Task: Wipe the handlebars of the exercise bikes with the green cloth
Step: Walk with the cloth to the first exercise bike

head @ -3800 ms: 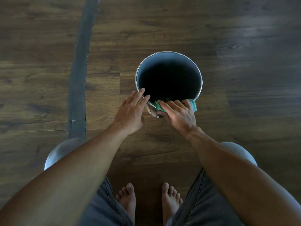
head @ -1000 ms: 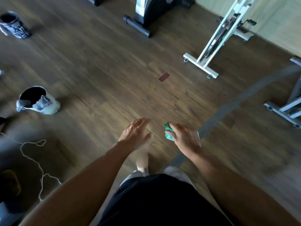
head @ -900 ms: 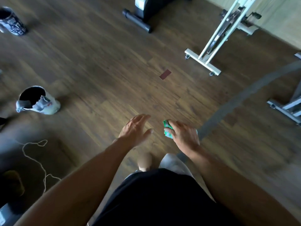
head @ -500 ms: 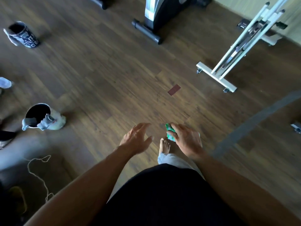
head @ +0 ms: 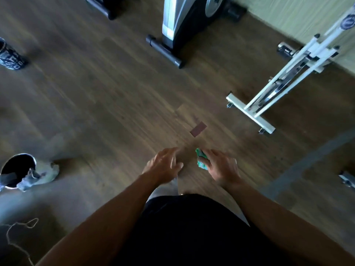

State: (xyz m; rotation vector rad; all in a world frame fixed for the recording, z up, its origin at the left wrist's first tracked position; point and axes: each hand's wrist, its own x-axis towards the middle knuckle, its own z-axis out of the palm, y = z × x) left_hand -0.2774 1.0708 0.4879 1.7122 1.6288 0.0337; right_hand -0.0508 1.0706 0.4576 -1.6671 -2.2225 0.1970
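Bare wood floor spreads ahead; bikes now nearer: grey exercise bike at twelve, white one at two. Right hand pinches green cloth; left hand fingers loosely apart.

No text on the patterned cup is legible.

green cloth, white bike frame, brown wood-grain floor

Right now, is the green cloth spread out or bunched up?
Bunched up: the green cloth is a small wad gripped in the right hand, only partly showing.
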